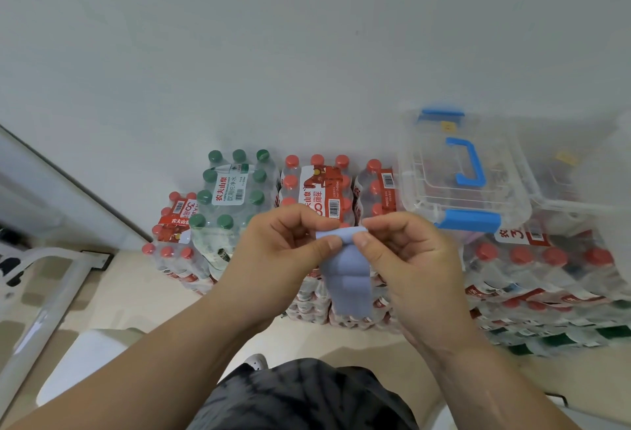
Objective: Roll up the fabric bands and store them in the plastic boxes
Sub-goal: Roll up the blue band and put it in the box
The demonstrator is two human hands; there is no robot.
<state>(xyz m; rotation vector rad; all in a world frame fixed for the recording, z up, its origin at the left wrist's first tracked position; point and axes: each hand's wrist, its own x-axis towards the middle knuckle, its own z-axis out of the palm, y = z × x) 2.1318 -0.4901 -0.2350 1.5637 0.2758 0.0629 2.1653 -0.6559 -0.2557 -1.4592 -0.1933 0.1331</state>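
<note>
The left hand (pixel 290 242) and the right hand (pixel 406 248) both pinch the top edge of a pale blue fabric band (pixel 348 272), thumbs and forefingers closed on a small rolled or folded portion at chest height. The rest of the band hangs straight down between the wrists. A clear plastic box (pixel 461 177) with a blue handle and blue latches, lid closed, sits on shrink-wrapped packs of red-capped water bottles (pixel 532 269) to the right, well apart from the band. A green-capped bottle pack (pixel 235 190) stands behind the left hand, against the white wall (pixel 273 54).
</note>
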